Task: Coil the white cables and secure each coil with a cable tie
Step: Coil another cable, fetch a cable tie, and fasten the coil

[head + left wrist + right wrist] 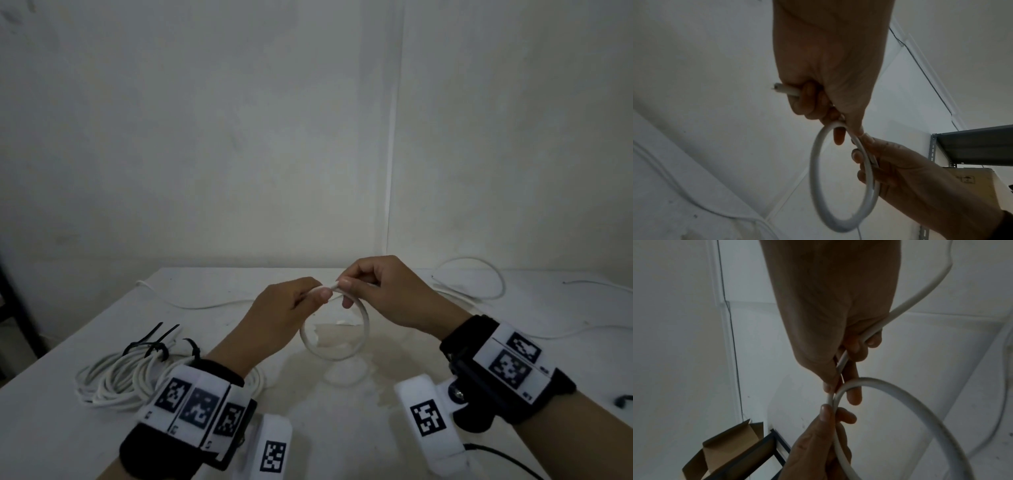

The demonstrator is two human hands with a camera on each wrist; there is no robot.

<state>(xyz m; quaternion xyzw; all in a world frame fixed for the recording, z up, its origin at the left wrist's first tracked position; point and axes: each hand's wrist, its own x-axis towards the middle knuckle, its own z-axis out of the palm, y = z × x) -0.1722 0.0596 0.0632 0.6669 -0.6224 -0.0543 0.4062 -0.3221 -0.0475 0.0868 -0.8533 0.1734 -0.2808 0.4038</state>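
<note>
Over the middle of the white table I hold one white cable bent into a single round loop. My left hand pinches the top of the loop, and the cable's cut end sticks out past its fingers. Touching it from the right, my right hand grips the same cable, whose free length runs off behind the palm. The loop hangs below both hands. Finished coils bound with black cable ties lie at the near left.
More loose white cable lies curled at the back right, and another strand runs along the back left. A small black object sits at the right edge. A metal shelf and a cardboard box stand off the table.
</note>
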